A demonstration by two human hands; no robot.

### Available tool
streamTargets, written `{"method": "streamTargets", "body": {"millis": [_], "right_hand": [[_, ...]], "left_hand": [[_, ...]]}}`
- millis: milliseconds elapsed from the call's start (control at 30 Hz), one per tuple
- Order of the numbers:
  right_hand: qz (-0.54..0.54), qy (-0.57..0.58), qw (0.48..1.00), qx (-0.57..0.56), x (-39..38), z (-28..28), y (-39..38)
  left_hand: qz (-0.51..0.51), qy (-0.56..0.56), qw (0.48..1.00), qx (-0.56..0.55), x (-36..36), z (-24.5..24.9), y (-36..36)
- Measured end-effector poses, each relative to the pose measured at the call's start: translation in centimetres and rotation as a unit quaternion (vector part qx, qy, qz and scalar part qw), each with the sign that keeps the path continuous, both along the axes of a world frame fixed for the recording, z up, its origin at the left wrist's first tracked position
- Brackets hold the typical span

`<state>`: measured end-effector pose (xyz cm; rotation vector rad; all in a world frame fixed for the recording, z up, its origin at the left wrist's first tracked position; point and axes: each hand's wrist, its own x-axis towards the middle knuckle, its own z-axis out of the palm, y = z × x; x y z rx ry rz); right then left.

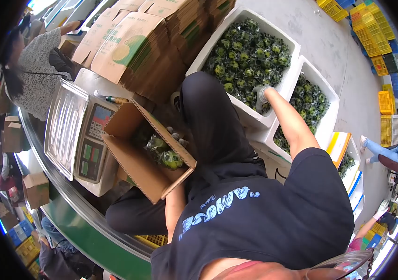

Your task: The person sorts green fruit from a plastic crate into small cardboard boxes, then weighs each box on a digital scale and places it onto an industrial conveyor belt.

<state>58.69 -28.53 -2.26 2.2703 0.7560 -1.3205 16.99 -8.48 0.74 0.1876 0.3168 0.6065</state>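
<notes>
My right hand (261, 94), in a light glove, reaches into a white foam crate (288, 81) full of green fruit in clear bags (245, 53). It rests on the fruit near the crate's near wall; I cannot see whether it grips one. My left forearm (174, 210) runs under an open cardboard box (136, 161) lying tilted on my lap, and the box hides that hand. Several bagged green fruits (165, 154) lie inside the box.
A weighing scale (89, 144) with a metal tray (63, 123) stands left of the box on a green-edged table (84, 228). Flat cartons (138, 42) are stacked behind it. A second foam crate (322, 123) of fruit sits to the right. Other people work at left (35, 65) and right (392, 156).
</notes>
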Motion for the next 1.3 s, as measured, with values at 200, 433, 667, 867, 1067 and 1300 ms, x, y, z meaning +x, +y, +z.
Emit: {"method": "streamTargets", "body": {"millis": [200,433,667,867,1067,1300], "right_hand": [[-0.069,-0.022,0.996,0.058,-3.7,5.3,1.1],[-0.141,-0.144,0.976,0.086,-4.1,0.8,1.1],[-0.547,0.052,0.698,0.459,-2.7,6.8,-1.8],[-0.452,0.491,0.357,0.653,-13.5,23.1,5.7],[-0.334,0.357,0.709,0.509,-16.0,25.3,10.0],[-0.015,-0.125,0.918,0.376,-5.8,6.7,9.4]], "left_hand": [[0.022,0.013,0.999,-0.024,-0.3,-1.7,0.6],[0.070,0.078,0.991,-0.087,-2.0,-7.6,1.7],[0.108,0.025,0.990,-0.087,-0.1,-2.0,1.4],[0.054,-0.035,0.998,0.020,0.4,-1.6,1.8],[0.050,-0.049,0.997,0.015,0.4,-3.6,1.3],[0.036,-0.054,0.998,0.009,-0.6,-1.3,1.2]]}}
